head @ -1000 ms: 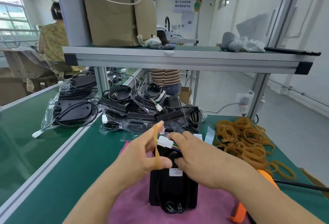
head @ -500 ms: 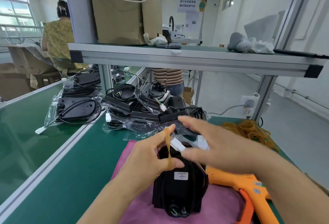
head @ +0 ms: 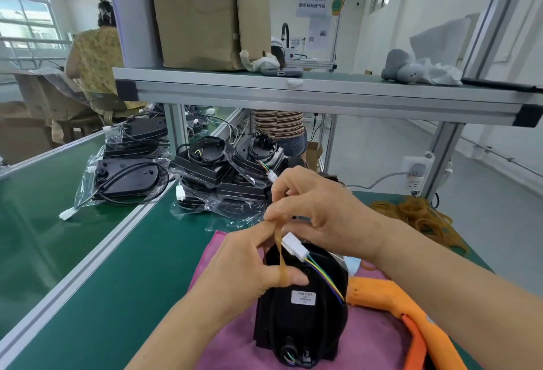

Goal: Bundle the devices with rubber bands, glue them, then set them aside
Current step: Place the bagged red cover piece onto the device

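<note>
Step in hand, as judged: opening one rubber band (head: 279, 255) so it can pass over the stacked black devices (head: 299, 319). These stand on the pink cloth (head: 373, 340) at the near end of the green surface (head: 132, 281). The left hand (head: 246, 266) carries the band looped over thumb and raised forefinger. The right hand (head: 320, 214) pinches its upper end, and the two hands meet just above the stack. The white connector (head: 293, 246) and its coloured leads lie directly beside the band. Recommendation: widen the loop fully before lowering it, steer it clear of the connector so no lead is trapped crooked, and seat it square across the stack's middle. The orange glue gun (head: 411, 313) lies just to the right; bundling is not yet complete.
</note>
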Demonstrator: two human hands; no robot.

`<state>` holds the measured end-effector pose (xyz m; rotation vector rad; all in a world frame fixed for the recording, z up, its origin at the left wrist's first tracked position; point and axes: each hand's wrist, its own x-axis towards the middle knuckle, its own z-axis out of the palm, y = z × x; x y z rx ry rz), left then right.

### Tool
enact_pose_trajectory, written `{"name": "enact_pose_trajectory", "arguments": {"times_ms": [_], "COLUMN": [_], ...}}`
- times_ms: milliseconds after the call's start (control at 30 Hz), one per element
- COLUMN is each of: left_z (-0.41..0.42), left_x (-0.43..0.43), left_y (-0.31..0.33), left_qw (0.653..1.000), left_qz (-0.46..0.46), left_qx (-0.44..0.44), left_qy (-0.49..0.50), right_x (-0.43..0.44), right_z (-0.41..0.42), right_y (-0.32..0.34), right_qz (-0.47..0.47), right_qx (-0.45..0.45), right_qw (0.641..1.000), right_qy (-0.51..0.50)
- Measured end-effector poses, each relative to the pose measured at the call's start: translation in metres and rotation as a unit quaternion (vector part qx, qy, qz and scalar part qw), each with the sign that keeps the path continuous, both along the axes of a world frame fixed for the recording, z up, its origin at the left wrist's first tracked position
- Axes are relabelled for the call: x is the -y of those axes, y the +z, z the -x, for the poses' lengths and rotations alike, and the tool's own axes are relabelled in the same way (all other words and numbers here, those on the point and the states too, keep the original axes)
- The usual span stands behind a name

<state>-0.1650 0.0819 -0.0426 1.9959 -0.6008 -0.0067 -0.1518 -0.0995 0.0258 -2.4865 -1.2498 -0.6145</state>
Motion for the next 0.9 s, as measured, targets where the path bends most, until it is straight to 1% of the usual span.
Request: {"name": "enact_pose_trajectory", "arguments": {"times_ms": [67, 167, 200, 267, 367, 467, 533, 567, 733, 800, 900], "left_z": [-0.002, -0.006, -0.007, -0.008, -0.008, -0.006, -0.005, -0.005, -0.005, -0.005, -0.003], "left_x": [0.001, 0.003, 0.004, 0.004, 0.005, 0.005, 0.006, 0.006, 0.005, 0.003, 0.003], "left_y": [0.000, 0.000, 0.000, 0.001, 0.002, 0.004, 0.004, 0.004, 0.002, 0.000, -0.002], "left_qw": [1.000, 1.000, 1.000, 1.000, 0.999, 0.999, 0.999, 1.000, 1.000, 0.999, 0.999], "left_qz": [0.002, 0.001, 0.005, 0.016, 0.029, 0.029, 0.025, 0.023, 0.023, 0.034, 0.051], "left_qx": [-0.003, -0.008, -0.007, -0.007, -0.004, -0.005, -0.004, -0.005, -0.015, -0.017, -0.016], "left_qy": [0.001, 0.008, 0.006, -0.001, -0.022, -0.025, -0.020, -0.014, 0.000, 0.001, -0.003], "right_x": [-0.002, -0.006, -0.005, -0.002, 0.001, -0.003, -0.008, -0.009, -0.001, 0.001, 0.005], "right_z": [0.003, 0.010, 0.012, 0.015, 0.027, 0.047, 0.059, 0.061, 0.057, 0.055, 0.050], "right_y": [-0.005, -0.006, -0.003, 0.006, 0.017, 0.012, 0.002, -0.002, -0.003, -0.001, 0.002], "right_qz": [-0.010, 0.002, -0.005, -0.048, -0.077, -0.048, 0.001, 0.007, -0.065, -0.084, -0.123], "right_qx": [-0.010, -0.033, -0.049, -0.086, -0.095, -0.094, -0.099, -0.098, -0.108, -0.134, -0.197], "right_qw": [1.000, 0.999, 0.999, 0.995, 0.988, 0.979, 0.974, 0.972, 0.957, 0.952, 0.938], "right_qy": [0.016, 0.018, 0.009, -0.025, -0.095, -0.173, -0.202, -0.212, -0.263, -0.264, -0.257]}}
